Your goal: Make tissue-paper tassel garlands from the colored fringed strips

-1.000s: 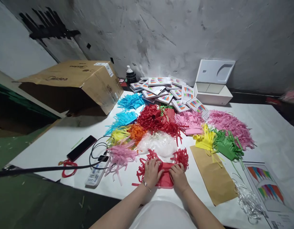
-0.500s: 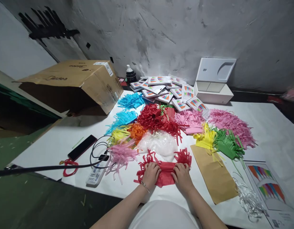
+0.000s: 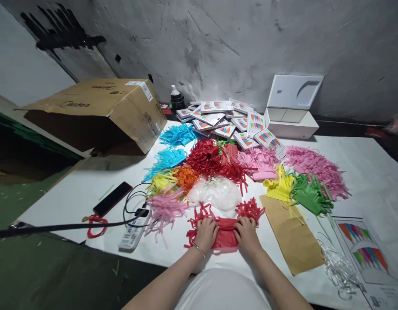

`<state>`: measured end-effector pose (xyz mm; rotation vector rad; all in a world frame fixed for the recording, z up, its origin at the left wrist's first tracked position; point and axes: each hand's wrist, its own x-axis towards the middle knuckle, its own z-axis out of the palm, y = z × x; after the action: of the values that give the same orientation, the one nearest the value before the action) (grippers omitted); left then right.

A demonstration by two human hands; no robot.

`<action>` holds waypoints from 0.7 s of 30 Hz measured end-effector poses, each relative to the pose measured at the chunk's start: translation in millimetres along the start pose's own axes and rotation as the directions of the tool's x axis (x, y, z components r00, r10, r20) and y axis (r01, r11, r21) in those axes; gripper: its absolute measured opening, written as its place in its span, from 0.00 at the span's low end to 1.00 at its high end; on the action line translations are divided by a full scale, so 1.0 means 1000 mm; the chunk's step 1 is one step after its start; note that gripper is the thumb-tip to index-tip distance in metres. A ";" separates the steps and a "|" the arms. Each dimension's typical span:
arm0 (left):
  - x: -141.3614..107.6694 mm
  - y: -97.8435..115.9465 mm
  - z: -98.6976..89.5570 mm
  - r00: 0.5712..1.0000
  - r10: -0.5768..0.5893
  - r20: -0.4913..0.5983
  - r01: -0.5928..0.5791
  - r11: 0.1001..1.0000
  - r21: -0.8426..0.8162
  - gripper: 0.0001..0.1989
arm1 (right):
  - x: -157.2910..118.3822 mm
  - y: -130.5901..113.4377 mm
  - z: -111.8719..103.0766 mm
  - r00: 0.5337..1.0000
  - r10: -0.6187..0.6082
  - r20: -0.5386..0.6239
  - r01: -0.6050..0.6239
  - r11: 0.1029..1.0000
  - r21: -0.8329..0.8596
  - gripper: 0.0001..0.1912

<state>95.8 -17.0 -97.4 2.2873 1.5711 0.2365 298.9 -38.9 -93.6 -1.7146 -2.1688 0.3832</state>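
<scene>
A red tissue-paper tassel (image 3: 225, 239) with fringed ends lies on the table in front of me, its plain middle partly rolled or folded along the far side. My left hand (image 3: 205, 232) has its fingers closed over the left part, a bracelet on the wrist. My right hand (image 3: 246, 232) grips the right part the same way. The undersides of the fingers are hidden. Just beyond the tassel sits a clear plastic bag (image 3: 214, 193), with a heap of red tassels (image 3: 207, 158) behind it.
Pink tassels (image 3: 316, 172), green tassels (image 3: 311, 193) and a brown paper sheet (image 3: 291, 234) lie right; silver ties (image 3: 340, 269) are near the front. At left are a phone (image 3: 113, 199), a power bank (image 3: 133, 232) with cable and a cardboard box (image 3: 131, 114). Printed packs (image 3: 216, 106) are piled behind.
Both hands stay on the red tassel with small finger shifts. The view has moved slightly; the surrounding things lie as before.
</scene>
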 end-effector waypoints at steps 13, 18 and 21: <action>0.020 0.016 0.000 0.974 -0.219 0.054 0.215 0.974 0.069 0.09 | 0.007 -0.008 0.018 0.980 0.185 -0.079 -0.196 0.968 -0.155 0.10; 0.026 0.019 -0.001 0.966 -0.248 0.070 0.241 0.966 0.090 0.06 | 0.007 -0.010 0.019 0.997 0.064 -0.040 -0.070 0.985 -0.159 0.12; 0.021 0.020 -0.008 0.984 -0.160 0.074 0.155 0.985 0.073 0.06 | 0.002 -0.008 0.019 0.998 -0.064 0.017 0.066 0.990 -0.123 0.12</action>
<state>117.8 -2.6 -83.6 2.1777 1.7322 0.0524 282.9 -38.7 -107.3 -1.7035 -2.2943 0.2485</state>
